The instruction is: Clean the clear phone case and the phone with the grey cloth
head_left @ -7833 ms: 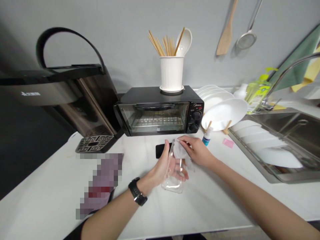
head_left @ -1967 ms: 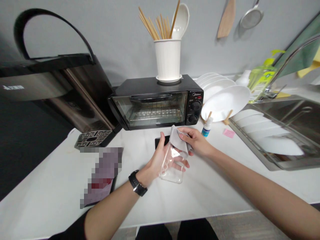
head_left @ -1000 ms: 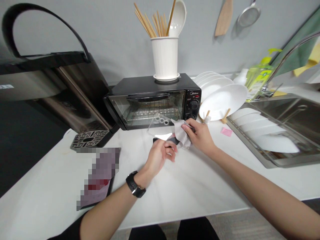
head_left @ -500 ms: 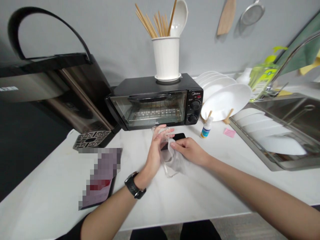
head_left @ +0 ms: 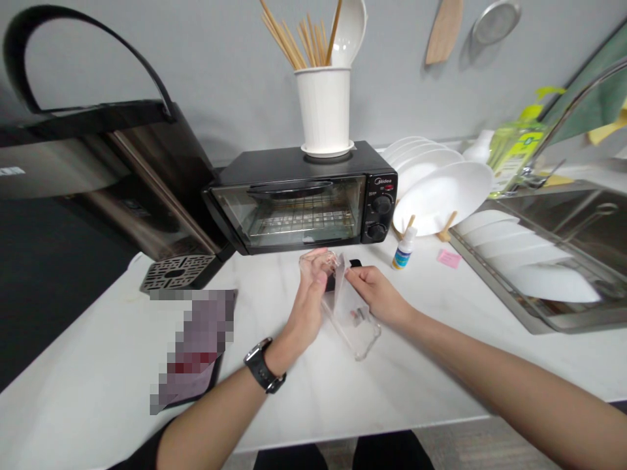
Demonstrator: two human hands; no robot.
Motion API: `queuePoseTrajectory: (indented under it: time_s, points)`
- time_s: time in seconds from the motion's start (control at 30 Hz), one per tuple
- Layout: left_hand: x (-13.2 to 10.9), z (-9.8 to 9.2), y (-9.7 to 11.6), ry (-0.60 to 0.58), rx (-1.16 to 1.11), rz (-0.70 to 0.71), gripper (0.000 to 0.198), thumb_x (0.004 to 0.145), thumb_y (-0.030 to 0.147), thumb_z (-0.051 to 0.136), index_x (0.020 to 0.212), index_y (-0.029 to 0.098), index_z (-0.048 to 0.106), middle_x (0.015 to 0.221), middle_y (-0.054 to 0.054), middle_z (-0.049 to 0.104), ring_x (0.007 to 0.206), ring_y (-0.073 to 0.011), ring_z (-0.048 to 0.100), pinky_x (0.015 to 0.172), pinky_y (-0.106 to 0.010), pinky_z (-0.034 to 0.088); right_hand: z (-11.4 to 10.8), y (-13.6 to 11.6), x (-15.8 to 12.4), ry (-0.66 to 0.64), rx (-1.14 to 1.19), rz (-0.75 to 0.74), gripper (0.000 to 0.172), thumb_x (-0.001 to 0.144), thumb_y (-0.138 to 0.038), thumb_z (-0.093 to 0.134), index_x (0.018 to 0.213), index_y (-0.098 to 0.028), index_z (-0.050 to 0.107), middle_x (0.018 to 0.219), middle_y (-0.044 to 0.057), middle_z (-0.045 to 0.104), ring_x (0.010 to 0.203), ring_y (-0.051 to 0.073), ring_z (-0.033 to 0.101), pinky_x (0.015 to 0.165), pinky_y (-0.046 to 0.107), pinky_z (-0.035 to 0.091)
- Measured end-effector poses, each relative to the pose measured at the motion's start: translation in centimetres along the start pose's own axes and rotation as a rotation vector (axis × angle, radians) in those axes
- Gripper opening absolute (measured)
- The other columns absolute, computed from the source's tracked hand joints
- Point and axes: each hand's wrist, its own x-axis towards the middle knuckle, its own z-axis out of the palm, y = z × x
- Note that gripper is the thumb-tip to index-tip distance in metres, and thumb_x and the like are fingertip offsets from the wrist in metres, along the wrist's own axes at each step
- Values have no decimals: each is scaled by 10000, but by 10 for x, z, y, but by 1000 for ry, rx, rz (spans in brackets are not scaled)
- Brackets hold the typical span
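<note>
A clear plastic phone case (head_left: 353,320) is held tilted just above the white counter (head_left: 392,385), in front of the black toaster oven (head_left: 304,199). My left hand (head_left: 307,303), with a black watch on its wrist, grips the case along its left edge. My right hand (head_left: 376,297) presses a white wipe (head_left: 343,294) against the case's upper part with closed fingers. A black phone (head_left: 343,274) lies flat on the counter behind both hands, mostly hidden by them.
A small dropper bottle (head_left: 403,250) and a pink slip (head_left: 449,258) lie right of the hands. White plates (head_left: 441,196) stand in a rack beside the sink (head_left: 553,248). A dark appliance (head_left: 122,183) fills the left. A blurred flat object (head_left: 196,352) lies front left.
The case was turned over between the hands, lifted toward the oven, then brought back down. It now tilts lower right, with the wipe at its upper end.
</note>
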Motion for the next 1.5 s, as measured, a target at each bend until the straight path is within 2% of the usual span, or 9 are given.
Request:
queuePoseTrajectory:
  time_s: [0.1, 0.23, 0.5, 0.77, 0.97, 1.1, 1.23, 1.4, 1.5]
  points:
    - [-3, 4, 5, -49, 75, 47, 493, 1024, 627, 495, 1359, 268, 459, 1346, -103, 580, 1299, -260, 570, 1155, -485, 443, -1, -2, 3, 10, -11, -26, 602, 899, -746, 618, 684, -183, 615, 600, 1, 606, 530, 128, 511, 512, 256, 397]
    - [-4, 5, 6, 48, 169, 94, 514, 1010, 670, 486, 1323, 262, 494, 1317, -102, 572, 1268, -264, 576, 1134, -483, 459, 3, -6, 3, -106, 192, -56, 467, 816, -632, 785, 869, -182, 671, 736, -8, 676, 636, 134, 584, 618, 251, 470]
    - [-2, 3, 2, -13, 131, 116, 486, 1001, 632, 550, 1307, 256, 528, 1287, -106, 606, 1245, -263, 598, 1093, -466, 487, 1, -1, 3, 5, 144, 1, 530, 801, -669, 752, 649, -174, 638, 569, -30, 580, 505, 98, 463, 519, 236, 383]
    - [-5, 3, 6, -10, 64, 119, 462, 1032, 608, 504, 1298, 238, 575, 1306, -118, 669, 1257, -279, 642, 1105, -465, 479, -1, -4, 2, 19, -4, -78, 507, 860, -648, 722, 688, -177, 649, 653, 0, 611, 591, 126, 474, 554, 259, 370]
    - [-4, 7, 12, -50, 56, 97, 408, 1028, 572, 545, 1245, 229, 584, 1362, -140, 691, 1246, -277, 660, 1069, -452, 499, 1, -4, 3, -65, 195, -66, 460, 825, -644, 757, 830, -188, 698, 639, -13, 645, 561, 132, 537, 568, 250, 442]
    - [-5, 6, 12, -57, 26, 77, 419, 1023, 595, 539, 1228, 233, 584, 1368, -135, 684, 1233, -283, 659, 901, -390, 564, 1, -6, 0, -47, 30, 8, 516, 897, -668, 650, 788, -168, 721, 532, -9, 604, 468, 129, 505, 483, 243, 413]
    - [-4, 5, 11, -19, -90, 1, 477, 1004, 681, 484, 1174, 250, 597, 1269, -105, 697, 940, -227, 717, 634, -311, 543, 1, -13, -2, -269, 96, -43, 466, 916, -624, 671, 904, -166, 754, 703, 26, 699, 603, 150, 604, 630, 273, 522]
    - [3, 8, 16, 99, -235, 36, 519, 947, 723, 513, 1097, 240, 627, 1072, -63, 665, 1112, -291, 706, 919, -420, 571, 1, -13, 0, -346, 83, -161, 408, 896, -575, 733, 1005, -184, 774, 977, 64, 734, 907, 210, 669, 891, 359, 543]
    - [7, 7, 19, 195, -258, 106, 495, 965, 688, 489, 1089, 229, 629, 1018, -56, 680, 1111, -279, 704, 1004, -438, 526, 1, -9, 0, -269, -38, -192, 393, 862, -570, 769, 868, -177, 775, 990, 63, 707, 936, 213, 641, 835, 325, 528]
